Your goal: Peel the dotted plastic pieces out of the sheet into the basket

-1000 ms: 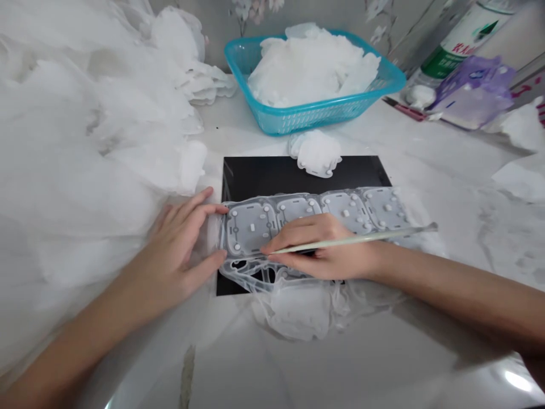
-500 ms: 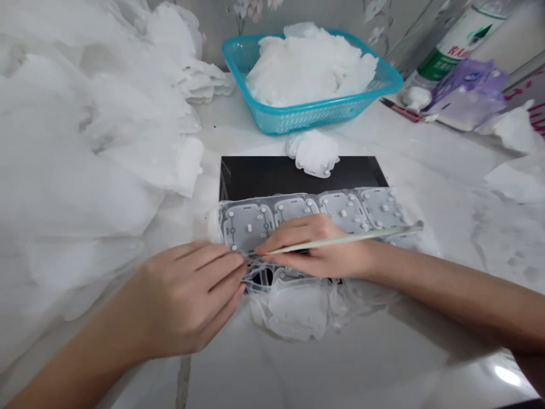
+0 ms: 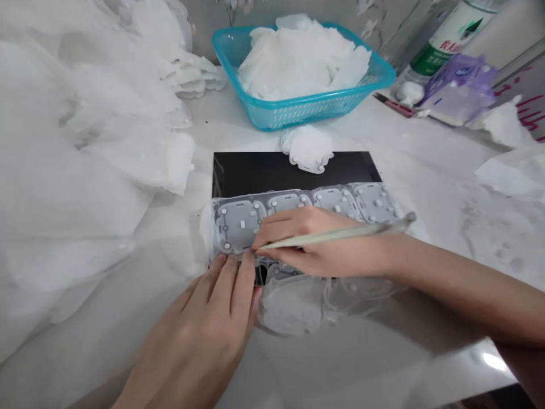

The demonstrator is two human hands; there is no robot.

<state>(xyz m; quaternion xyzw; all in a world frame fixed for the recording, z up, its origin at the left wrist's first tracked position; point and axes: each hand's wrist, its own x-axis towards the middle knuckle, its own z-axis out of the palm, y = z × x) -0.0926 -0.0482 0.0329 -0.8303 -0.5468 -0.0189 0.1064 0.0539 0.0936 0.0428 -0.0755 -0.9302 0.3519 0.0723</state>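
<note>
A translucent sheet of moulded silicone-like pieces (image 3: 240, 222) lies across a black panel (image 3: 255, 170). My right hand (image 3: 306, 238) is closed around a slim pale green pen-like tool (image 3: 336, 236); its tip meets the lower edge of the leftmost piece. What kind of tip it has is hidden by my fingers. Beside that tip, my left hand (image 3: 213, 318) lies with its fingers stretched out on the sheet's lower left edge. Its thumb is mostly hidden. Just below my right hand rests a loose-looking translucent piece (image 3: 292, 307), with thin strands of trimming to its right.
A blue basket (image 3: 306, 105) heaped with white pieces stands at the back. In front of it sits a small stack of pieces (image 3: 309, 149). A large white pile (image 3: 85, 142) fills the left. A bottle (image 3: 447, 42) and a purple packet (image 3: 460, 85) stand back right.
My left hand has turned and moved down; its fingers now point away from me and press on the sheet edge. The right hand keeps the tool at nearly the same spot.
</note>
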